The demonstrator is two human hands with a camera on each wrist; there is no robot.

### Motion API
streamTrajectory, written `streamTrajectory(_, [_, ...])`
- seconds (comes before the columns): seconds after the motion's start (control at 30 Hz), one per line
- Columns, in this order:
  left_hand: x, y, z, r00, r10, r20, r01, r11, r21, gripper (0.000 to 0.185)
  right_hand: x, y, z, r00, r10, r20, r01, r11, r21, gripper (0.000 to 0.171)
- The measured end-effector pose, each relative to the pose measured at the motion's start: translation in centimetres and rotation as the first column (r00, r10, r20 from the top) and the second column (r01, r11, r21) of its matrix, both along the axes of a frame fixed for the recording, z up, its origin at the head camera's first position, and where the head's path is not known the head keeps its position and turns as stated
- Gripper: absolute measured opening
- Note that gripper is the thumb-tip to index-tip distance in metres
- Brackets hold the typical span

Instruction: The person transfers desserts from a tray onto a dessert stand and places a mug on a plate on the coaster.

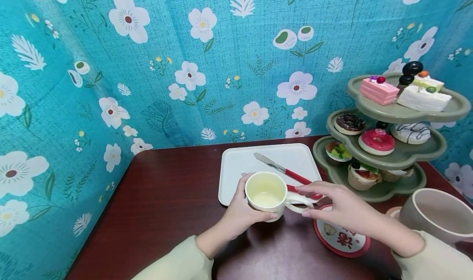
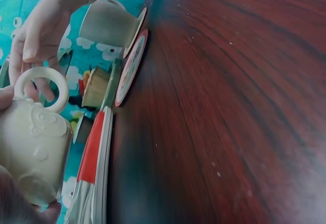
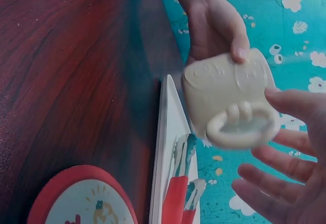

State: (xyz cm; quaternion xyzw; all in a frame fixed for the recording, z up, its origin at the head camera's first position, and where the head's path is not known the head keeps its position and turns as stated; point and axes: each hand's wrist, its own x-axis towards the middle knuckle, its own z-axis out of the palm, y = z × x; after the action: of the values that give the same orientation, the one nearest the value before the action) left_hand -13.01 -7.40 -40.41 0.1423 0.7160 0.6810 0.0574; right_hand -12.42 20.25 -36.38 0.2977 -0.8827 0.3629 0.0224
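My left hand [image 1: 240,208] grips a cream cup [image 1: 266,193] by its body and holds it just above the dark wooden table [image 1: 166,198], at the front edge of a white tray [image 1: 240,165]. The cup looks empty, and its ring handle [image 1: 297,206] points right. My right hand [image 1: 332,204] hovers at the handle with straight, spread fingers and is not closed on it. The right wrist view shows the cup [image 3: 224,91] tilted, with the left hand [image 3: 214,25] behind it and the right hand's fingers [image 3: 285,173] spread beside it. The left wrist view shows the cup [image 2: 33,147] with the right hand [image 2: 38,35] behind the handle.
A red-handled knife [image 1: 284,171] lies on the tray. A red-rimmed coaster [image 1: 341,239] sits under my right wrist. A three-tier stand [image 1: 391,161] with cakes and doughnuts is at the right, with a large beige cup [image 1: 436,214] in front. Floral blue cloth walls the table.
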Motion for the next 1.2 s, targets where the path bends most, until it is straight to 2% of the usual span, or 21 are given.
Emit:
streamTrajectory(0.17, [-0.1,1.1,-0.1,1.000,-0.023,-0.014,0.023,1.000,-0.008,0.099,0.3,-0.4,0.1,0.997,-0.041,-0.066,0.043,0.999,0.025,0.047])
streamTrajectory(0.3, [0.0,1.9,-0.3,0.999,-0.032,-0.004,0.032,0.999,-0.031,0.100,0.3,-0.4,0.2,0.993,-0.043,-0.112,0.047,0.998,0.034,0.043])
streamTrajectory(0.6, [0.0,3.3,-0.6,0.999,-0.041,0.015,0.041,0.999,-0.009,0.100,0.0,0.0,0.2,0.995,-0.057,-0.079,0.065,0.992,0.104,0.020])
streamTrajectory(0.77, [-0.1,4.3,-0.6,0.998,-0.054,0.013,0.054,0.998,0.016,0.099,0.0,0.5,0.3,0.995,-0.065,-0.071,0.074,0.990,0.123,0.018])
streamTrajectory(0.9, [-0.1,5.3,-0.8,0.999,-0.053,0.006,0.053,0.998,0.026,0.099,0.2,1.0,0.4,0.989,-0.076,-0.129,0.099,0.978,0.182,0.016])
streamTrajectory(1.07, [-0.3,6.7,-0.9,0.999,-0.039,-0.003,0.039,0.999,0.016,0.102,0.4,1.5,0.5,0.971,-0.088,-0.224,0.155,0.941,0.302,0.015])
streamTrajectory(1.2, [-0.3,7.6,-0.7,0.999,-0.048,0.003,0.048,0.999,0.017,0.104,0.8,2.2,0.3,0.953,-0.082,-0.292,0.179,0.929,0.324,0.017])
